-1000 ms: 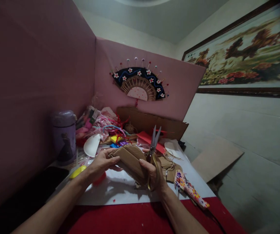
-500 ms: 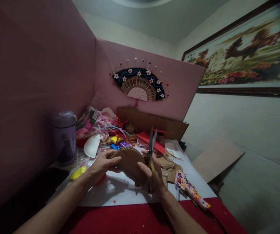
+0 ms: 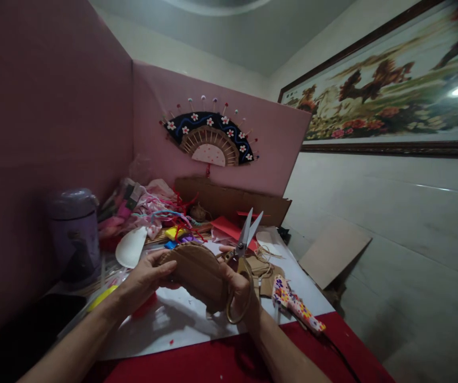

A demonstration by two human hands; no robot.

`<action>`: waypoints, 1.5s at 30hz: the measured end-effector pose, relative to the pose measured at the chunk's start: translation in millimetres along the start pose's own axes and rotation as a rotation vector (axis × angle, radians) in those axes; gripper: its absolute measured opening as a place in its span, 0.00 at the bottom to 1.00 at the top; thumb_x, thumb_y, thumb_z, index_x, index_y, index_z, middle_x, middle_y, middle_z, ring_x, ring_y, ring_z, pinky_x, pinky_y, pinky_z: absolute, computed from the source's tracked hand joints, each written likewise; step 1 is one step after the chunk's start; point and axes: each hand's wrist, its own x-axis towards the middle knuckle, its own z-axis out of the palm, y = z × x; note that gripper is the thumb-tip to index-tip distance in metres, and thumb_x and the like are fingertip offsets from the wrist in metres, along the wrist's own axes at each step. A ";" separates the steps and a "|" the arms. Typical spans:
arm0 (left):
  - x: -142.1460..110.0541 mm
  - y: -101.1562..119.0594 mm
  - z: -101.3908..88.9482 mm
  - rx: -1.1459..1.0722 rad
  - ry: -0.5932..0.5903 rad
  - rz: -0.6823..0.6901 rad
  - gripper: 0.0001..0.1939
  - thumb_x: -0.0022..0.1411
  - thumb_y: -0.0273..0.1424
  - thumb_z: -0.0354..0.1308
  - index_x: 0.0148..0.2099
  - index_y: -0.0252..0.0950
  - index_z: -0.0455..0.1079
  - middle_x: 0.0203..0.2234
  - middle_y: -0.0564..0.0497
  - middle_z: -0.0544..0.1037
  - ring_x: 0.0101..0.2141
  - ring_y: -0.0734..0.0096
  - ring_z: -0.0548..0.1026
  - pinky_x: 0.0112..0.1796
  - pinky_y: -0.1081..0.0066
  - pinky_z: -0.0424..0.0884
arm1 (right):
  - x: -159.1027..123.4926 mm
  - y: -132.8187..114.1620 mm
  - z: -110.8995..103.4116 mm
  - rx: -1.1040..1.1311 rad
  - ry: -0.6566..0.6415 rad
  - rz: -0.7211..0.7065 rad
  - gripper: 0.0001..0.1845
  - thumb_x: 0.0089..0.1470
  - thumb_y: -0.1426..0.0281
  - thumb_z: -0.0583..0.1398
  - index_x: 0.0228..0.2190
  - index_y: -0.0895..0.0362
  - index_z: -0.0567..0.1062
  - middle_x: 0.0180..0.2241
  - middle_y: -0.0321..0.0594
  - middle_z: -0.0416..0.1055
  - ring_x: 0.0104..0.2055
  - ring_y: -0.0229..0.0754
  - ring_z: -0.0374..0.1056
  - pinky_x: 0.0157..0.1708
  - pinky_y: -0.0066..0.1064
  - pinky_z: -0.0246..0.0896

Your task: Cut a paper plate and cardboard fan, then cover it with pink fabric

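Observation:
A brown half-round piece of cardboard (image 3: 197, 271) is held up over the white sheet (image 3: 133, 340). Its left end is pinched between the thumb and fingers of my left hand (image 3: 152, 274). My right hand (image 3: 239, 290) is closed around a pair of scissors (image 3: 246, 239), blades slightly apart and pointing up, and also touches the right end of the cardboard. Part of the right fingers is hidden behind the scissors and cardboard. Just right of that hand lie cardboard scraps (image 3: 266, 279) and a flower-patterned glue gun (image 3: 296, 303).
At the left stands a purple lidded cup (image 3: 75, 239). Pink and red craft ribbons (image 3: 160, 202) pile up behind, near a white half-disc (image 3: 131, 247) and red paper (image 3: 229, 231). A decorated fan (image 3: 210, 133) hangs on the pink panel (image 3: 268, 143). A red cloth (image 3: 173, 367) covers the front.
The whole view has shifted, moving the scene leftward. Both hands keep hold of the cardboard; the scissors have tilted to the right and their blades look further apart.

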 end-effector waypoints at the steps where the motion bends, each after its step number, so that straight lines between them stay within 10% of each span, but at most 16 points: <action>1: 0.2 0.1 -0.3 0.008 -0.004 0.001 0.15 0.44 0.32 0.69 0.36 0.34 0.74 0.28 0.48 0.77 0.25 0.68 0.75 0.24 0.71 0.75 | 0.8 -1.0 -0.7 0.007 -0.015 0.023 0.20 0.47 0.62 0.62 0.43 0.51 0.70 0.31 0.37 0.71 0.33 0.44 0.69 0.35 0.39 0.66; 23: 5.0 -0.8 2.2 0.063 0.239 -0.034 0.19 0.43 0.33 0.70 0.37 0.31 0.73 0.22 0.53 0.74 0.19 0.75 0.71 0.18 0.73 0.73 | 6.5 1.5 -3.2 -0.058 -0.038 0.231 0.26 0.34 0.66 0.68 0.39 0.56 0.69 0.26 0.33 0.68 0.28 0.40 0.66 0.28 0.30 0.60; 33: -3.2 -4.1 8.7 -0.228 0.159 -0.085 0.18 0.51 0.41 0.63 0.39 0.32 0.73 0.30 0.46 0.79 0.28 0.66 0.77 0.29 0.67 0.76 | 7.6 10.8 -9.9 0.021 -0.006 0.232 0.29 0.38 0.66 0.66 0.45 0.55 0.70 0.34 0.39 0.72 0.34 0.46 0.69 0.33 0.35 0.63; 45: -3.6 -13.9 19.1 0.010 0.226 0.002 0.22 0.48 0.33 0.66 0.45 0.31 0.70 0.30 0.47 0.78 0.26 0.68 0.76 0.22 0.72 0.73 | 0.5 14.6 -6.1 0.072 -0.019 0.310 0.32 0.38 0.66 0.68 0.47 0.54 0.67 0.31 0.35 0.71 0.31 0.44 0.68 0.32 0.34 0.63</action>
